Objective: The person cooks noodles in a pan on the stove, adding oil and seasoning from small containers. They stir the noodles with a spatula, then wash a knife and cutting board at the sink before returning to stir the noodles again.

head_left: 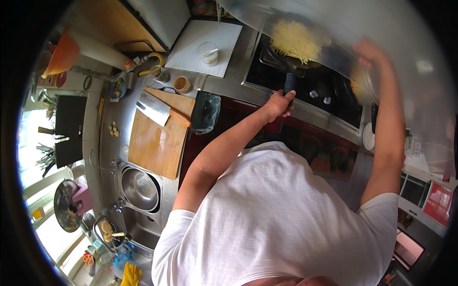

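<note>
L side, on the metal counter [112, 97]: a wooden cutting board [157, 143] w/ a cleaver [153, 108] lying flat across its far half, its wooden hndl twd the stove [341, 107]. A small jar [182, 84], brownish inside, sits just beyond the board; a lined bin [206, 112] is btwn board & stove.

Next, the person's L hand [279, 106]: fingers curled shut round a dark ribbed handle [289, 82], at the stove's front edge. That hndl runs away fr. the person to the pan [309, 64] on the stove. Pale-yellow shreds [296, 42] are heaped in the pan, beyond the L hand & left of the R hand.

R of that, the R hand [370, 53] reaches out over the stove's R side, arm nearly straight. It's blurred: fingers look bent, but I can't tell if they pinch anything.
</note>
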The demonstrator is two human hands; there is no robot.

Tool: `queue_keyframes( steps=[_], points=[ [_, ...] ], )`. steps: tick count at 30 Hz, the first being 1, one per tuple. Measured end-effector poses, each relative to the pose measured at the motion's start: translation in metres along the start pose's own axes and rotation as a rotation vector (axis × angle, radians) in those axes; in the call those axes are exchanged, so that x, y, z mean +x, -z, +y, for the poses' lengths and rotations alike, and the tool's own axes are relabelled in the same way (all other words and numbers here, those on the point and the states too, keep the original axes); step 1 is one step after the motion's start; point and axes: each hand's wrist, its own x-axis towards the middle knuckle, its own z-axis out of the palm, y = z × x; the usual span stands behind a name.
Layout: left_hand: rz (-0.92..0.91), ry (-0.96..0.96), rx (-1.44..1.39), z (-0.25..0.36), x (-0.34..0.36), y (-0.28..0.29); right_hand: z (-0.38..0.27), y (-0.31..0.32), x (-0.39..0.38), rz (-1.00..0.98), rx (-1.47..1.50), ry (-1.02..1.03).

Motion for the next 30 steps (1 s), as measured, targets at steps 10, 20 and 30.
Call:
queue_keyframes(
  steps=[10,20,30],
  points=[
    [0.072,-0.025,-0.019,-0.004,-0.006,-0.003,-0.014,0.001,0.067,-0.120,-0.126,0.193],
    [0.068,-0.035,0.042,0.004,-0.010,-0.007,-0.015,0.011,0.081,0.063,-0.179,0.200],
    [0.063,-0.008,0.029,0.002,-0.010,-0.002,-0.044,-0.034,0.039,0.277,-0.387,0.757]
  ],
)
